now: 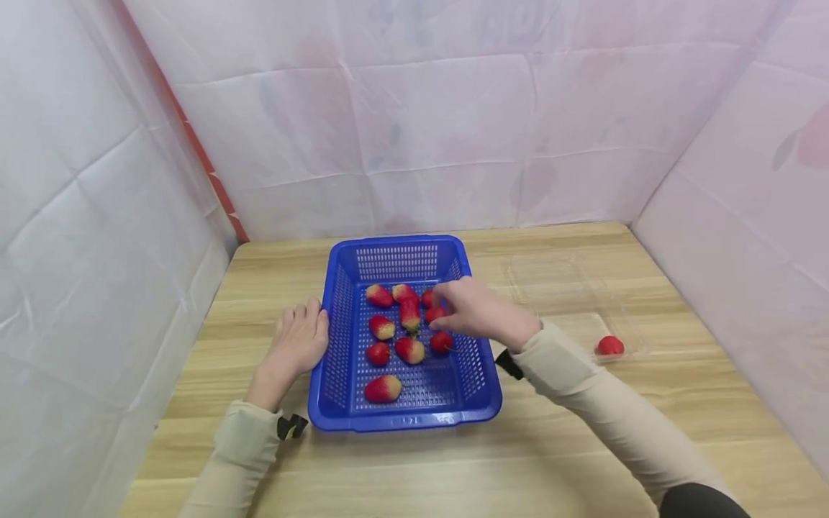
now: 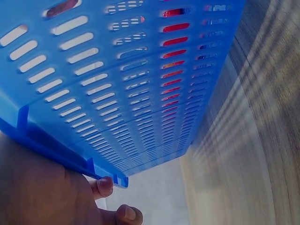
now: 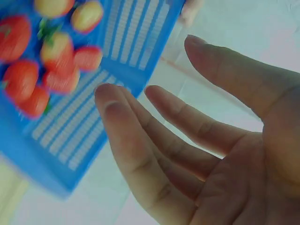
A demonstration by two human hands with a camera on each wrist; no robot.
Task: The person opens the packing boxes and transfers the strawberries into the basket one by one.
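A blue slotted plastic basket stands mid-table. In it lie several red-and-yellow strawberries and several smaller round red fruits, one with a thin stem. My left hand rests against the basket's left rim; in the left wrist view its fingertips lie along the rim's outer side. Over the right part of the basket hovers my right hand, close above the round red fruits. Its thumb and fingers are spread with nothing between them in the right wrist view.
A clear plastic box sits on the wooden table to the right, with one red fruit in its near right corner. White printed sheeting surrounds the table at the back and both sides.
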